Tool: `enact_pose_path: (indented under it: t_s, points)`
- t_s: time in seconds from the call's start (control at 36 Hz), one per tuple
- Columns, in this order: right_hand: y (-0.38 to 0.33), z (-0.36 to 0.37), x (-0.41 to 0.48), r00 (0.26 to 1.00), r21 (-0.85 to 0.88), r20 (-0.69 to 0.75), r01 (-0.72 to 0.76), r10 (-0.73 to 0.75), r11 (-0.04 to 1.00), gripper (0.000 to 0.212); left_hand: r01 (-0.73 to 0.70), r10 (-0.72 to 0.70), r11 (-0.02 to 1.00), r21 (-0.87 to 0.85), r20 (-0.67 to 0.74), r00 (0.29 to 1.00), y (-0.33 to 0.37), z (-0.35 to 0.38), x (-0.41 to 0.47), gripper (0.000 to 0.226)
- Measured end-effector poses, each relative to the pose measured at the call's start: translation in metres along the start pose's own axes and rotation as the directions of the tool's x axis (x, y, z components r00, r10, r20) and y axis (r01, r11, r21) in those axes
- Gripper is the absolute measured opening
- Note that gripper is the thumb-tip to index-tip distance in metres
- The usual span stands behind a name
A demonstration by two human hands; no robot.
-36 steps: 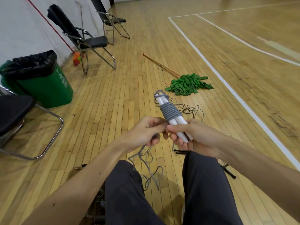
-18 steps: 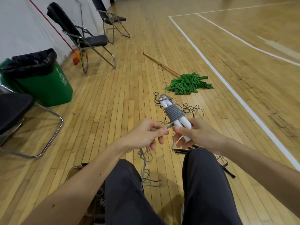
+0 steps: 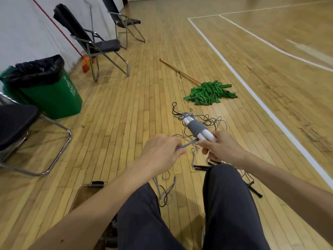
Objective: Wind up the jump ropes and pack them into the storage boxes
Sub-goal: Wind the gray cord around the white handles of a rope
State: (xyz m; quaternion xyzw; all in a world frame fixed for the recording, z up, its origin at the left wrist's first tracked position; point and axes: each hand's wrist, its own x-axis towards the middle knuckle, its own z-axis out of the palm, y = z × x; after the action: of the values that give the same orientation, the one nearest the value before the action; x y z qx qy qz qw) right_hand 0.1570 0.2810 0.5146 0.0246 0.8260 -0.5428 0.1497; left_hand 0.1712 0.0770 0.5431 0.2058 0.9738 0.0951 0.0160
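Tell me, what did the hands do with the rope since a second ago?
The left hand moved left, away from the right hand, pulling a stretch of grey rope tight between them; it still pinches that rope. The right hand still grips the white handles, which dipped a little lower. The green mop and green bin stayed put.

A green mop (image 3: 210, 92) lies beyond folding chairs (image 3: 97, 44) and a green bin (image 3: 52, 94).
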Motion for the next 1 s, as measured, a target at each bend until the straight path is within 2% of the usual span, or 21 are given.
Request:
enact_pose_path:
  t_s: [0.19,0.39,0.5,0.61,0.75,0.86,1.0]
  points:
    - [-0.01,-0.003,0.001,0.989,0.018,0.092,-0.12,0.118,0.993,0.018,-0.112,0.136,0.967,0.229,-0.094,0.986,0.006,-0.018,-0.003,0.037]
    - [-0.022,-0.01,-0.003,0.968,-0.064,0.203,-0.135,0.145,0.989,0.02,-0.264,0.304,0.896,0.357,-0.058,0.951,0.005,-0.042,0.001,0.036]
    - [-0.025,-0.012,-0.005,0.946,-0.18,0.264,-0.144,0.189,0.973,0.021,-0.31,0.319,0.87,0.384,0.042,0.947,0.005,-0.054,0.005,0.032]
    - [-0.033,-0.01,-0.012,0.883,-0.322,0.388,-0.139,0.264,0.937,0.015,-0.371,0.336,0.829,0.419,0.157,0.929,0.01,-0.059,0.01,0.038]
    - [-0.044,-0.005,-0.017,0.852,-0.424,0.431,-0.1,0.298,0.9,0.015,-0.397,0.358,0.784,0.477,0.175,0.917,0.019,-0.072,0.017,0.048]
    - [-0.054,-0.002,-0.02,0.796,-0.474,0.505,-0.066,0.332,0.878,0.017,-0.455,0.434,0.74,0.495,0.164,0.886,0.028,-0.079,0.024,0.05]
    - [-0.061,-0.002,-0.03,0.767,-0.493,0.559,0.002,0.315,0.87,0.022,-0.44,0.419,0.784,0.437,0.15,0.895,0.026,-0.084,0.031,0.051]
